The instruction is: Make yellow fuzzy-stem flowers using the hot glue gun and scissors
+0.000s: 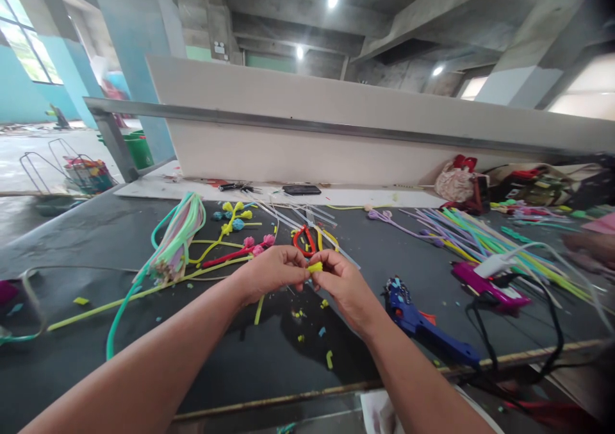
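My left hand [271, 272] and my right hand [343, 285] meet over the dark table [240, 357], fingers pinched together on a small yellow-green piece of pipe cleaner [315, 267]. A yellow-green stem [259, 309] hangs down from under my left hand. Small cut bits of yellow and blue [307, 331] lie on the table below my hands. Red-handled scissors [304, 240] lie just beyond my fingers.
A bundle of pastel pipe cleaners [177, 235] and little flower stems [235, 229] lie at left. A blue glue gun [423, 325] and a purple glue gun [485, 286] sit at right, with long coloured sticks [480, 235]. Another person's hand [590, 248] shows at far right. A phone [301, 190] lies by the white board.
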Demonstrator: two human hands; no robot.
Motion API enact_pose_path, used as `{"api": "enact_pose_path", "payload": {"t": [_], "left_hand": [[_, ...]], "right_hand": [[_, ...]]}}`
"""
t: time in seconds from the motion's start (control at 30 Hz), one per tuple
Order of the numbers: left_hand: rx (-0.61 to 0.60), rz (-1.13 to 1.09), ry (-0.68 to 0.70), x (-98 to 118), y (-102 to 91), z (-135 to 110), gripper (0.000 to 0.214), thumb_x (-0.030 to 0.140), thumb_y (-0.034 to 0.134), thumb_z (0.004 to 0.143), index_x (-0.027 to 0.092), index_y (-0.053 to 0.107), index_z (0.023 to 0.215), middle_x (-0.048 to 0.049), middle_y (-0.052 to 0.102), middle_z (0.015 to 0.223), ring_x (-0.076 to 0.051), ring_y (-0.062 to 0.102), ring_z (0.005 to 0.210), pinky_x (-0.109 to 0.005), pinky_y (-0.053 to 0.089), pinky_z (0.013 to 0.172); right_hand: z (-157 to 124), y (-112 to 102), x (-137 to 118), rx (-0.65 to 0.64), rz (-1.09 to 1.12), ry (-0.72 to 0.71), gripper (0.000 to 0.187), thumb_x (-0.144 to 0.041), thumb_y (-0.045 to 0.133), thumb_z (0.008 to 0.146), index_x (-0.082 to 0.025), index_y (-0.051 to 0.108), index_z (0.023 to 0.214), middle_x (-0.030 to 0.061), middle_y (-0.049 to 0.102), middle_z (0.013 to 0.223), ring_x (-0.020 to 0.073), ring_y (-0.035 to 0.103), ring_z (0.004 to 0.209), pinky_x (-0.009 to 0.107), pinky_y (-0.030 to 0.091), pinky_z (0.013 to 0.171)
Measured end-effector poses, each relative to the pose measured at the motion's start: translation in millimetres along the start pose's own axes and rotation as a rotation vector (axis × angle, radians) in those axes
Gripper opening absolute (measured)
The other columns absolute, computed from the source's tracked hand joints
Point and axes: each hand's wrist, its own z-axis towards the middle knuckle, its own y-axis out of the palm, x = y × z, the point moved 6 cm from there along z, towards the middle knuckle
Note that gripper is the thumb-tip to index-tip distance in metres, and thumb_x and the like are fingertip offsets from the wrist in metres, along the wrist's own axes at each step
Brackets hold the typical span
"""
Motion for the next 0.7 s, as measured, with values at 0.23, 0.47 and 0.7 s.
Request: {"api": "enact_pose_path", "payload": {"t": [0.23, 0.47, 0.7], "left_hand": [[-0.015, -0.03, -0.001, -2, 0.0, -1, 0.015, 0.028, 0.063, 0.072, 0.014, 0.057, 0.075, 0.0017, 0.061, 0.059, -0.003, 0.036, 0.042, -0.015, 0.023, 0.039], [-0.032, -0.308, 0.046, 4, -45.8, -6, 0.027, 0.034, 0.07, 0.072, 0.014, 0.053, 0.077, -0.0007, 0.062, 0.065, 0.001, 0.027, 0.036, -0.014, 0.016, 0.035], [0.004, -0.544, 0.137, 10, -80.0, -14, 0.027, 0.034, 0.064, 0.08, 0.011, 0.053, 0.073, -0.003, 0.061, 0.07, 0.003, 0.027, 0.039, -0.011, 0.025, 0.038]], "right_hand": [[2, 0, 2, -0.041, -0.01, -0.007, 0.022, -0.02, 0.061, 0.065, -0.019, 0.058, 0.086, -0.0021, 0.058, 0.076, 0.01, 0.05, 0.06, 0.025, 0.041, 0.059], [3, -15, -12, 0.068, -0.16, -0.166, 0.03, -0.03, 0.056, 0.078, -0.023, 0.052, 0.107, 0.0031, 0.056, 0.1, 0.0117, 0.052, 0.067, 0.025, 0.042, 0.059], [-5, 84, -12, -0.385, -0.95, -0.404, 0.015, -0.012, 0.052, 0.081, -0.02, 0.063, 0.087, 0.003, 0.064, 0.088, 0.0155, 0.058, 0.084, 0.026, 0.042, 0.075]]}}
